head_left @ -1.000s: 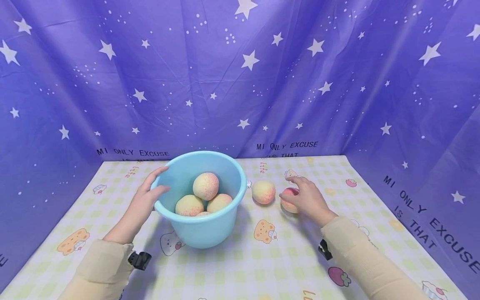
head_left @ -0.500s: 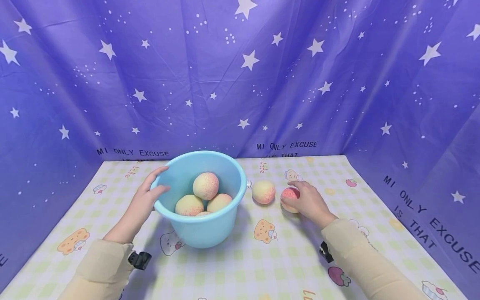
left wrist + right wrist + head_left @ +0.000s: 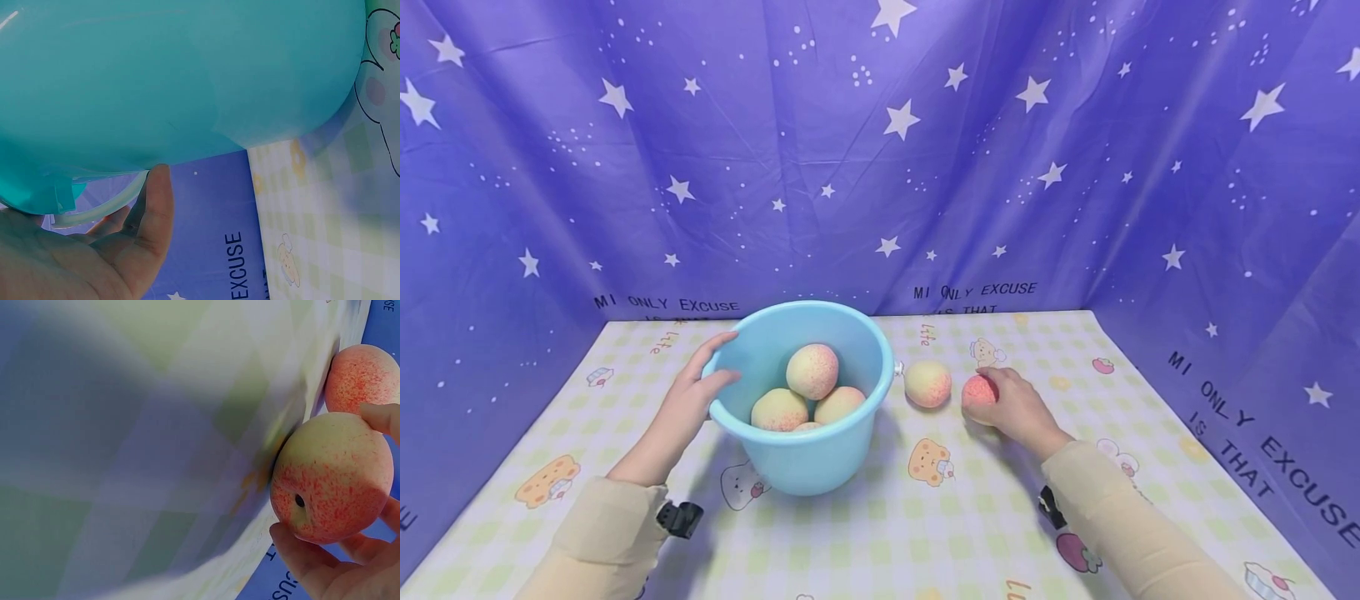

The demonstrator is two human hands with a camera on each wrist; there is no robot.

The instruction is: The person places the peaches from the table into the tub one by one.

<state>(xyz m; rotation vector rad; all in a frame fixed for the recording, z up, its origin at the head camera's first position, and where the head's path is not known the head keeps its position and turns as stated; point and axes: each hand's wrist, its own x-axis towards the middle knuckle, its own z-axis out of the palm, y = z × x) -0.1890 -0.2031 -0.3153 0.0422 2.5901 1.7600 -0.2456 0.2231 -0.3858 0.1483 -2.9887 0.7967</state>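
Peach (image 3: 979,388) toward the table (image 3: 865,550)'s right edge is gripped by the right hand (image 3: 1021,410); the bucket (image 3: 808,462) is held by the left hand (image 3: 687,390).

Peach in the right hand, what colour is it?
The peach is pale yellow with red speckles, seen best in the right wrist view.
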